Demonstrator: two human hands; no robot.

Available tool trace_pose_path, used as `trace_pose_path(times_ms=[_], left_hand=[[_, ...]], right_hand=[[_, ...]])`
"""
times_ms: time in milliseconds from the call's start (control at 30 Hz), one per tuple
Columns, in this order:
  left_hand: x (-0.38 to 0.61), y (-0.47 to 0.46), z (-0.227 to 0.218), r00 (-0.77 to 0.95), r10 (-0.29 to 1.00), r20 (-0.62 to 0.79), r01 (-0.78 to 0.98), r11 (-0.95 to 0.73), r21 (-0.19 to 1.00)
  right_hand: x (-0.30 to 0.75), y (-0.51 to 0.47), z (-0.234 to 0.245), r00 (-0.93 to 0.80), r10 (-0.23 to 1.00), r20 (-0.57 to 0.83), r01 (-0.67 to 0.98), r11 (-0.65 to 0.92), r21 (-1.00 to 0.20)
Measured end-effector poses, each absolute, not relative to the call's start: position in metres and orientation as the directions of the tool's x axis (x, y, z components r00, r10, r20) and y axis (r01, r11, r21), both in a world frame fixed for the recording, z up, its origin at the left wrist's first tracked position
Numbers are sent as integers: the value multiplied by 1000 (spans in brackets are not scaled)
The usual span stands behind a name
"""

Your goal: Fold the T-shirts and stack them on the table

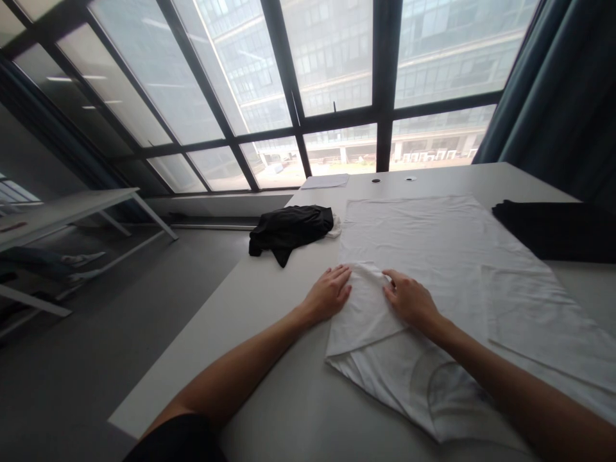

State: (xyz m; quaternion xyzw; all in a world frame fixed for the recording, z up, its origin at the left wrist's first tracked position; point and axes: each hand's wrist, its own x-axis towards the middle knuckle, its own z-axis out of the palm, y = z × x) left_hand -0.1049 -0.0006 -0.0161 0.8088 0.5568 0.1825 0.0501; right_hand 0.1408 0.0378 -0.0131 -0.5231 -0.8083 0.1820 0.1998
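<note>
A white T-shirt (409,237) lies spread over the table, its collar end toward me and its left sleeve folded inward. My left hand (330,295) rests with fingers stretched out at the left edge of the folded sleeve, partly on the cloth and partly on the tabletop. On the sleeve's other side, my right hand (410,298) touches the fabric with its fingers bent and a gap between thumb and forefinger. Small creases run through the cloth between both hands. My right forearm hides part of the collar area.
A crumpled black garment (291,231) lies at the left edge of the white table (260,327). Folded black cloth (558,228) sits at the right. Paper sheets (326,181) lie at the far edge, near the windows. Another table (72,212) stands left, with a person's leg beneath.
</note>
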Motion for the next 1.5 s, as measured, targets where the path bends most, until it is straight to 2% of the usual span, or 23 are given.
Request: trace_pose_path(times_ms=[100, 200, 333, 533, 633, 767, 867, 967, 1067, 1133, 1233, 1333, 1433, 1500], left_hand=[[-103, -4, -17, 358, 922, 148, 887, -385, 255], [-104, -3, -17, 363, 921, 139, 887, -387, 251], [-106, -3, -16, 393, 909, 137, 870, -416, 265], [-106, -1, -21, 377, 916, 141, 876, -402, 268], [-111, 4, -23, 284, 938, 199, 908, -330, 258], [-123, 14, -22, 194, 965, 174, 940, -234, 249], [-129, 20, -22, 181, 964, 194, 947, -224, 228], [-132, 23, -23, 139, 962, 236, 954, -194, 229], [-133, 24, -26, 119, 962, 244, 956, -177, 232], [-133, 24, -25, 113, 960, 255, 956, -175, 236], [-128, 22, -19, 111, 936, 335, 943, -206, 262], [-118, 13, -11, 229, 896, 381, 906, -340, 254], [-106, 3, -8, 368, 883, 291, 863, -440, 247], [-102, -2, -9, 422, 886, 191, 853, -460, 247]], right_hand=[[139, 44, -21, -438, 875, 207, 620, 461, -635], [137, 48, -23, -439, 848, 296, 442, 491, -751], [134, 49, -22, -424, 807, 411, 305, 555, -774], [133, 48, -29, -357, 888, 290, 563, 452, -692], [135, 48, -30, -365, 880, 303, 564, 468, -681], [137, 45, -22, -380, 876, 297, 562, 474, -678], [139, 41, -14, -366, 910, 196, 659, 402, -636], [141, 38, -7, -309, 947, 83, 792, 305, -530], [143, 38, -2, -281, 960, 5, 852, 252, -459], [144, 39, -1, -297, 954, -30, 841, 247, -482], [144, 42, 0, -340, 941, 1, 765, 277, -582], [145, 46, -1, -380, 923, 66, 661, 320, -678], [148, 49, 0, -380, 923, 56, 652, 310, -691], [151, 48, 3, -392, 920, 20, 708, 315, -632]])
